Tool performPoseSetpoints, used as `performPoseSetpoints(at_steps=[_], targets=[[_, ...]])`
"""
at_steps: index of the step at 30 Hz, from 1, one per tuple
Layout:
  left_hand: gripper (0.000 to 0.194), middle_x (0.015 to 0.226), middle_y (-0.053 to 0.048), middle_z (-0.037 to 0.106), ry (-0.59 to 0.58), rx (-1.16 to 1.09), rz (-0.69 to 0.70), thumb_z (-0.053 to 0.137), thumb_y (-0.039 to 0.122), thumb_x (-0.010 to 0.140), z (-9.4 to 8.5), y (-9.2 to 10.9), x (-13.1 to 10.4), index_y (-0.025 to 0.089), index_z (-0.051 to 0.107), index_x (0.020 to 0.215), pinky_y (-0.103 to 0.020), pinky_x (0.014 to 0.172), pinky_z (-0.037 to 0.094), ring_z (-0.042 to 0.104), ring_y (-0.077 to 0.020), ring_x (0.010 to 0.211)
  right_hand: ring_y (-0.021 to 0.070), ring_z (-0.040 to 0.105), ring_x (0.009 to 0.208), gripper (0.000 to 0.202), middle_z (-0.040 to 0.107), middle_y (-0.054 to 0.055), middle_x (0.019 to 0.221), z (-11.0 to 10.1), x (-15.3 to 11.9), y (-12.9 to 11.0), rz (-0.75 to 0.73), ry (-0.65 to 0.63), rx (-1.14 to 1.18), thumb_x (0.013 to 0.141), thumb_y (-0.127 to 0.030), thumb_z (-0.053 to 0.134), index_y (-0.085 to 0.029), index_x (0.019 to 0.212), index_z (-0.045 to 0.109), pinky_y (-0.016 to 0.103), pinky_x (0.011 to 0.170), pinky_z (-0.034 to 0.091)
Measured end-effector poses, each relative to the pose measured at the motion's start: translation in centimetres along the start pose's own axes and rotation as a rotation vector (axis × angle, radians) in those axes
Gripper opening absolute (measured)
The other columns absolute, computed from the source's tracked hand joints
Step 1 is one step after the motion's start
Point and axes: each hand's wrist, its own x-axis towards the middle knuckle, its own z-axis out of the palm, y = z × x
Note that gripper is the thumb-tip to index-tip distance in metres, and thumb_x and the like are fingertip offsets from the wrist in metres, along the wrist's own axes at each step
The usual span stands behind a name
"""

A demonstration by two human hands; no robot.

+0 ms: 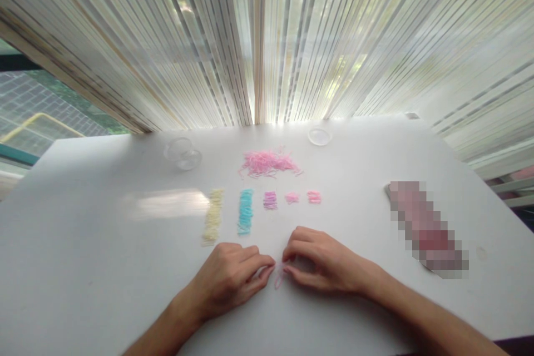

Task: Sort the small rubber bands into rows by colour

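Two hands hold a thin pink strand between them, low over the near middle of the white tabletop. The left hand has its fingers pinched at one side of the strand; the right hand pinches its other side, and a small loop hangs between. Beyond them lies a row of short strands: yellow strands, turquoise strands, purple strands and two small pink bunches. Farther back sits a loose pink pile.

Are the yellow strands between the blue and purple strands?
No, the yellow strands lie left of the blue strands and the purple strands.
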Motion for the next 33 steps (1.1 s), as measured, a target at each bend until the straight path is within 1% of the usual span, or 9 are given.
performPoseSetpoints(at_steps=[6, 8, 11, 14, 16, 20, 24, 29, 33], targets=[[0.009, 0.062, 0.005, 0.061, 0.064, 0.008, -0.027, 0.058, 0.019, 0.097, -0.2, 0.1, 0.3, 0.022, 0.066, 0.097, -0.029, 0.049, 0.035, 0.052, -0.0129, 0.047, 0.0168, 0.062, 0.083, 0.011, 0.068, 0.006, 0.089, 0.1, 0.2, 0.0, -0.021, 0.074, -0.021, 0.091, -0.015, 0.058, -0.019, 0.096, 0.067, 0.027, 0.074, 0.051], [0.009, 0.062, 0.006, 0.060, 0.080, 0.013, -0.045, 0.058, 0.019, 0.097, -0.3, 0.1, 0.3, 0.021, 0.067, 0.097, -0.028, 0.049, 0.035, 0.052, -0.0120, 0.047, 0.0165, 0.061, 0.081, 0.009, 0.067, 0.005, 0.086, 0.0, 0.3, 0.3, -0.025, 0.143, -0.073, 0.092, -0.016, 0.058, -0.019, 0.095, 0.066, 0.026, 0.071, 0.051], [0.009, 0.061, 0.006, 0.059, 0.104, 0.034, -0.056, 0.058, 0.018, 0.097, -0.3, 0.0, 0.4, 0.021, 0.067, 0.096, -0.027, 0.049, 0.035, 0.052, -0.0117, 0.047, 0.0166, 0.059, 0.075, 0.009, 0.065, 0.004, 0.081, -0.7, 0.2, 1.1, -0.030, 0.294, -0.249, 0.095, -0.016, 0.057, -0.019, 0.092, 0.065, 0.027, 0.066, 0.051], [0.010, 0.061, 0.006, 0.060, 0.092, 0.034, -0.048, 0.057, 0.019, 0.097, -0.1, 0.1, 0.5, 0.021, 0.066, 0.095, -0.028, 0.048, 0.035, 0.052, -0.0121, 0.046, 0.0177, 0.060, 0.074, 0.009, 0.064, 0.004, 0.079, -1.8, 0.1, 2.1, -0.015, 0.424, -0.400, 0.096, -0.015, 0.057, -0.019, 0.092, 0.064, 0.030, 0.070, 0.052], [0.011, 0.062, 0.005, 0.061, 0.072, 0.031, -0.038, 0.056, 0.021, 0.098, 0.0, 0.1, 0.4, 0.021, 0.066, 0.094, -0.029, 0.047, 0.035, 0.052, -0.0127, 0.046, 0.0187, 0.062, 0.078, 0.008, 0.066, 0.004, 0.081, -2.4, 0.0, 2.6, 0.003, 0.471, -0.443, 0.095, -0.014, 0.058, -0.020, 0.094, 0.064, 0.032, 0.073, 0.053], [0.011, 0.064, 0.005, 0.063, 0.048, 0.041, -0.026, 0.055, 0.023, 0.099, 0.3, 0.1, 0.1, 0.022, 0.066, 0.095, -0.030, 0.047, 0.034, 0.054, -0.0139, 0.047, 0.0194, 0.065, 0.081, 0.010, 0.069, 0.004, 0.087, -3.2, -0.3, 3.1, 0.045, 0.482, -0.477, 0.094, -0.013, 0.061, -0.022, 0.098, 0.064, 0.032, 0.074, 0.055], [0.010, 0.065, 0.005, 0.065, 0.038, 0.039, -0.033, 0.056, 0.024, 0.099, 0.3, 0.1, 0.0, 0.023, 0.066, 0.096, -0.031, 0.046, 0.035, 0.054, -0.0141, 0.047, 0.0199, 0.067, 0.082, 0.011, 0.071, 0.004, 0.089, -3.5, -0.5, 3.1, 0.083, 0.474, -0.487, 0.094, -0.013, 0.061, -0.022, 0.099, 0.066, 0.032, 0.075, 0.056], [0.012, 0.064, 0.005, 0.064, 0.033, 0.043, -0.031, 0.055, 0.025, 0.099, 0.3, 0.1, 0.1, 0.023, 0.066, 0.096, -0.030, 0.046, 0.034, 0.054, -0.0136, 0.046, 0.0211, 0.067, 0.086, 0.010, 0.070, 0.005, 0.088, -3.4, -0.4, 2.9, 0.078, 0.466, -0.488, 0.094, -0.014, 0.060, -0.021, 0.097, 0.066, 0.033, 0.075, 0.056], [0.012, 0.064, 0.005, 0.063, 0.030, 0.046, -0.030, 0.055, 0.024, 0.099, 0.2, 0.1, 0.1, 0.023, 0.067, 0.096, -0.029, 0.046, 0.034, 0.054, -0.0131, 0.046, 0.0228, 0.067, 0.091, 0.010, 0.068, 0.006, 0.085, -3.0, -0.2, 2.7, 0.063, 0.412, -0.485, 0.095, -0.016, 0.058, -0.021, 0.092, 0.066, 0.034, 0.077, 0.056]])
